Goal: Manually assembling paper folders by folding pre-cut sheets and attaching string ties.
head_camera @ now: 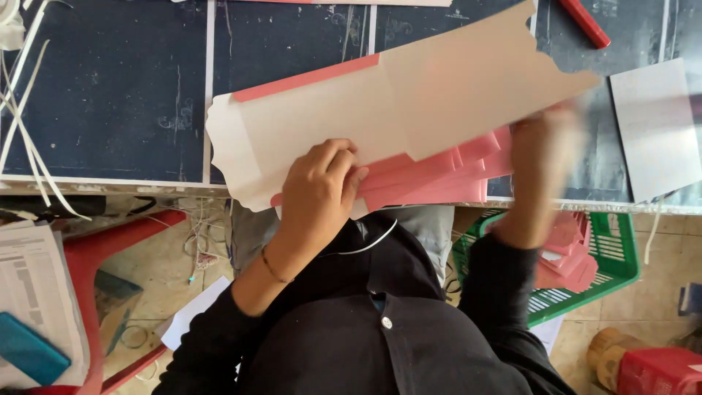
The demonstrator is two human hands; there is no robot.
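- Head view: a long flat card blank (pixel 380 110), beige on the face that shows and pink along one upper edge, lies slanted across the dark blue table (pixel 110 95), reaching from the table's near edge up toward its far right.
- The left hand (pixel 318 183) rests on the blank's lower left part, fingers curled together and pressing down on it, close to the near edge of the table.
- The right hand (pixel 541 157) is at the blank's right end, blurred; whether its fingers pinch the card or only touch it cannot be told.
- A stack of pink blanks (pixel 439 179) lies under the beige blank, fanned out between the two hands.
- Below the blank's right end, off the table, a green basket (pixel 618 256) holds more pink pieces.
- The blank looks light, thin and fairly stiff, yet easy to crease; holding it at both ends, near the scalloped flaps, would likely keep it from bending.
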